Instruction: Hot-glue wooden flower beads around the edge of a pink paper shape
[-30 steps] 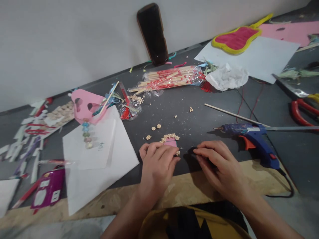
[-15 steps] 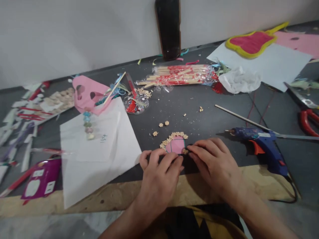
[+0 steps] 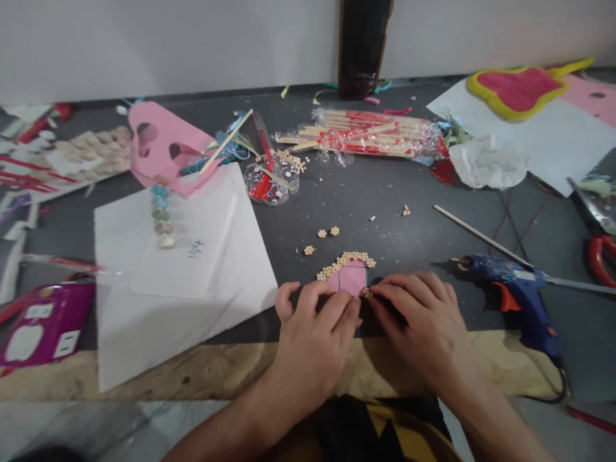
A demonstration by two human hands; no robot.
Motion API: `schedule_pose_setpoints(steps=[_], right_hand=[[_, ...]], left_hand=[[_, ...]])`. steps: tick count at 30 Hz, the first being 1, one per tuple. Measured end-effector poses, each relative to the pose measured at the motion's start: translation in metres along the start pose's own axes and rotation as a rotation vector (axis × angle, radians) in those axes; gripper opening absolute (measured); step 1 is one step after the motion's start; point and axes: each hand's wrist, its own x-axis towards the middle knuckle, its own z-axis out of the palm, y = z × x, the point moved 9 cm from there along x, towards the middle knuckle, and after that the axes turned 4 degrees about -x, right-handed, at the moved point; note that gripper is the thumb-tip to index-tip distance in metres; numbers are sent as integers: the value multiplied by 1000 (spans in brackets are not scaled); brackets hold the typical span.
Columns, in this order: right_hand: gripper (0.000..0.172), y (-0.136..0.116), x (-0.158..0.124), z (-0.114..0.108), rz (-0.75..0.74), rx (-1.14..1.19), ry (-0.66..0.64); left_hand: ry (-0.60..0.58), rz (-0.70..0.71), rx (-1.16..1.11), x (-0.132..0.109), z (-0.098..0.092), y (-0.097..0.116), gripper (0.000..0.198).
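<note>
A small pink piece (image 3: 353,277) with dark green lines lies on the dark tabletop, its upper rim edged with tiny pale wooden flower-shaped clusters (image 3: 347,258). My left hand (image 3: 317,327) is curled over its lower edge, thumb and fingertips holding it there. With closed fingertips, my right hand (image 3: 423,314) pinches one small wooden cluster (image 3: 366,292) against the lower right edge of the pink piece. Just above lie several loose clusters (image 3: 335,231). To the right rests a blue glue gun (image 3: 520,292) with an orange trigger.
White paper (image 3: 187,314) with a row of coloured stones lies left, beside a purple packet (image 3: 48,324). Behind are a pink cut-out (image 3: 166,138), a bag of beads (image 3: 274,183), wrapped sticks (image 3: 370,135) and a leaning phone (image 3: 363,48). Red-handled scissors (image 3: 601,256) lie far right.
The view has shifted a little, so most things sit slightly further right or lower left. Both hands stay at the pink piece, with the right fingertips still at its lower right edge.
</note>
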Motion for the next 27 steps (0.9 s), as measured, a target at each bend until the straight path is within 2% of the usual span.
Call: schedule_pose_setpoints(steps=[14,23,27], right_hand=[[8,-2,5,0,-18,-22,10],[6,-4,3,-2,-27,-44,15],[6,-5,3,-3,-25,-50,12]], left_hand=[[46,-23,-14,2,-4,0,14],[-6,-23,-35,0,0,-1,20],[6,-13,-29,1,-1,0,19]])
